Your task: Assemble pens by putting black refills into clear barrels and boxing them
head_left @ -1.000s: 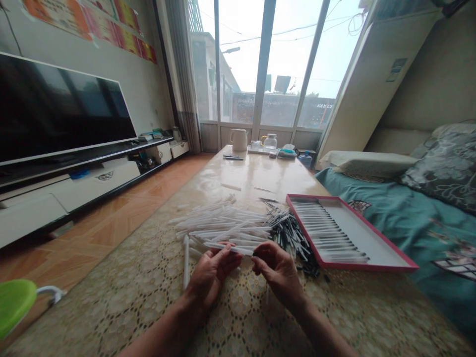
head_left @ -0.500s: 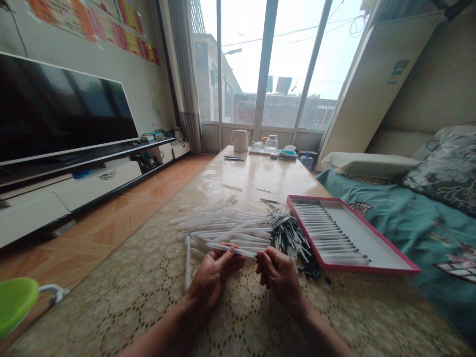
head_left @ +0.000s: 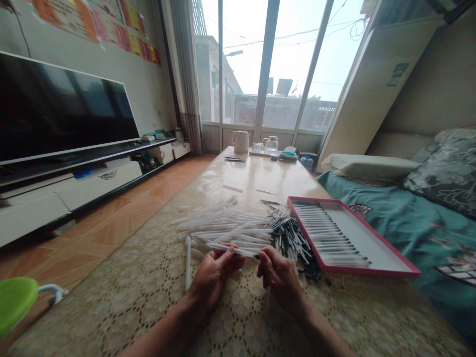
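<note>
My left hand (head_left: 215, 272) is closed on a slim white pen (head_left: 242, 251), thumb on top and fingers beneath it. The pen lies roughly level and points right, with a small black piece at its right end. Around that black end are the pinched fingertips of my right hand (head_left: 277, 272), partly hiding it. Just beyond my hands lies a loose heap of white pen tubes (head_left: 223, 220). A pile of thin refills with black parts (head_left: 292, 235) lies to its right. One single white tube (head_left: 188, 263) rests beside my left wrist.
At the right, a shallow pink-rimmed box (head_left: 375, 235) holds a row of black-tipped white pens (head_left: 330, 233). A kettle (head_left: 241, 142) and a glass pot (head_left: 271, 144) stand at the table's far end. A green stool (head_left: 18, 305) is at the lower left.
My right hand has shifted very slightly to the right, and more of the pen's black end shows. The left hand and the pen have barely moved.
</note>
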`<action>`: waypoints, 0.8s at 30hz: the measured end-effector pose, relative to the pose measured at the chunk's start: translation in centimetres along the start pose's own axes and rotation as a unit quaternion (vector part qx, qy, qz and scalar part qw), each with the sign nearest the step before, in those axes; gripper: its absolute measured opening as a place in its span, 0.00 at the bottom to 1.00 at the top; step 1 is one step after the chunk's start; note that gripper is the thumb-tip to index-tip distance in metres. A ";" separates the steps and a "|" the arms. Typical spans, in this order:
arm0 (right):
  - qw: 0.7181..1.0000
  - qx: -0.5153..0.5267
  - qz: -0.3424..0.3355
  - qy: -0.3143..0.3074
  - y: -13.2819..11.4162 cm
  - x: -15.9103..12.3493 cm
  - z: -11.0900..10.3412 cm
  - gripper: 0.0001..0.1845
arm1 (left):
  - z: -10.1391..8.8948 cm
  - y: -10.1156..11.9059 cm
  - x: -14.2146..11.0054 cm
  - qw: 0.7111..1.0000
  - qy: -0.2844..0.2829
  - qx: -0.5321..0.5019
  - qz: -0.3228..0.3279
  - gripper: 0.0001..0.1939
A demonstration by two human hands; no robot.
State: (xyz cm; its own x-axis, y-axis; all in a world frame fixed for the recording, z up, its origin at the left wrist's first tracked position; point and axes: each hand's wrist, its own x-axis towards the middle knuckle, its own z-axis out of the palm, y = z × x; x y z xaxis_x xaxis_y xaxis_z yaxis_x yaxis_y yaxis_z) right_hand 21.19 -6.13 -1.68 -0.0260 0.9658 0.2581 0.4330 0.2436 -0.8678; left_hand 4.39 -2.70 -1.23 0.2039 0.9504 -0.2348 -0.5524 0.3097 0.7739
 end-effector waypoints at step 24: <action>0.995 -0.093 -0.030 -0.012 -0.2 0.0 -0.2 0.12 | 0.2 0.1 0.1 1.000 -0.011 0.004 -0.003 0.08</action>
State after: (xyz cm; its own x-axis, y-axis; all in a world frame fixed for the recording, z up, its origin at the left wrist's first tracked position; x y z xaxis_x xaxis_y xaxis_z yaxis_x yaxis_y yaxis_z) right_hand 21.26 -6.25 -1.40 -0.0774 0.9527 0.2939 0.5888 0.2816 -0.7576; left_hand 4.53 -2.63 -1.10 0.2243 0.9478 -0.2264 -0.5447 0.3146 0.7774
